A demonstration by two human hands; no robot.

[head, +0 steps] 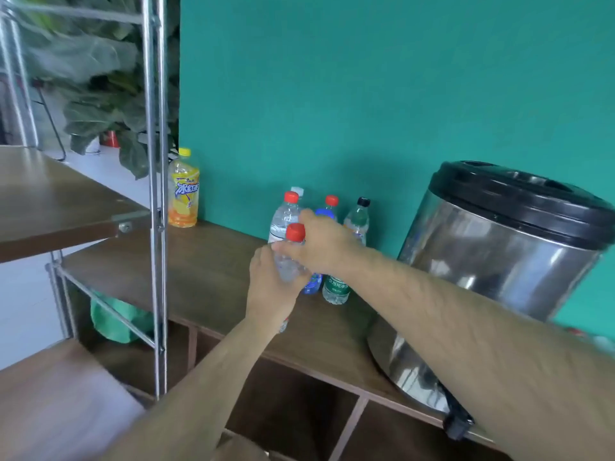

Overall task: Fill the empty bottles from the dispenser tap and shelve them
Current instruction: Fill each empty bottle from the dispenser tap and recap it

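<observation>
A clear plastic bottle (290, 261) with a red cap is held between both hands above the wooden counter (213, 281). My left hand (271, 287) wraps round its body from below. My right hand (321, 242) grips it just under the cap. Behind them stands a cluster of several bottles against the green wall: a clear one with a red cap (283, 216), a blue-labelled one (329, 207), and a green-labelled one with a black cap (357, 221). The steel dispenser (492, 261) with a black lid stands at the right, its black tap (457, 424) overhanging the counter edge.
A yellow-capped iced-tea bottle (183, 191) stands at the counter's left end. A metal-framed rack with wooden shelves (56, 207) rises at the left. Open cubbies (289, 404) lie under the counter. A green bag (116, 321) sits low behind the rack; a leafy plant (109, 78) stands behind.
</observation>
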